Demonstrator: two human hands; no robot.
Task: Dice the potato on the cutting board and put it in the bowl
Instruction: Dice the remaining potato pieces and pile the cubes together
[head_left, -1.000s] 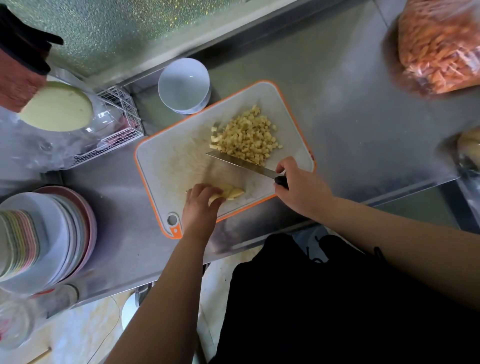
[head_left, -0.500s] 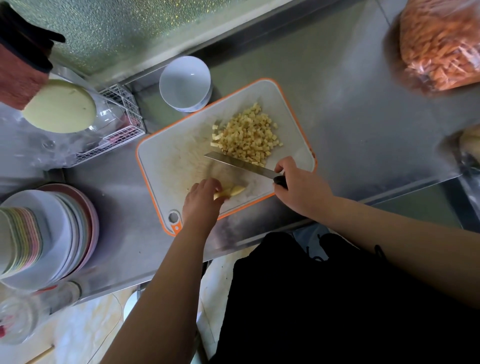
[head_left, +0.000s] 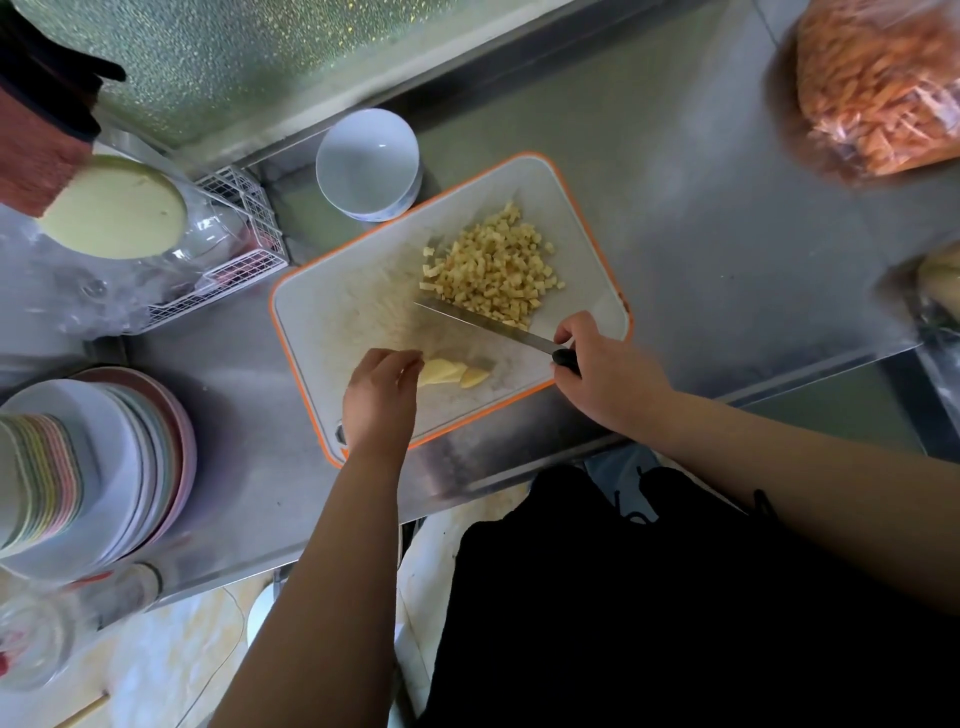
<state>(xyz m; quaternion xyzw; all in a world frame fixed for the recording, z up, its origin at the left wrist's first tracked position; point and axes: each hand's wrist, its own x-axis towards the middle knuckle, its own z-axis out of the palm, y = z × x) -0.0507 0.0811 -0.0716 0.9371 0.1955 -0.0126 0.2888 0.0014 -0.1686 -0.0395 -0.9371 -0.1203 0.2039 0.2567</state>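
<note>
Nearest, the person's dark clothing fills the lower right, with both bare forearms reaching up over the steel counter (head_left: 701, 218). The left hand (head_left: 379, 400) sits at the near edge of the cutting board (head_left: 332, 312), its fingers curled down with the fingertips at the end of a few pale potato slices (head_left: 452, 373) that lie flat and overlapping on the board; whether the fingertips press on them or only touch cannot be told. The right hand (head_left: 605, 371) is wrapped around the black handle of a knife (head_left: 488, 325), whose blade stretches leftward across the board, lying between the slices and the heap beyond. Just past the blade, a pile of diced potato (head_left: 493, 273) rests on the far right part of the white, orange-rimmed board. Beyond the board's far corner stands a white bowl (head_left: 366, 161), holding nothing visible, near the back edge of the counter. To the left, a stack of plates (head_left: 104, 467) sits at the near side, with a white wire rack (head_left: 244, 265) farther back. At the far right lies a clear bag of orange shreds (head_left: 883, 88).
</note>
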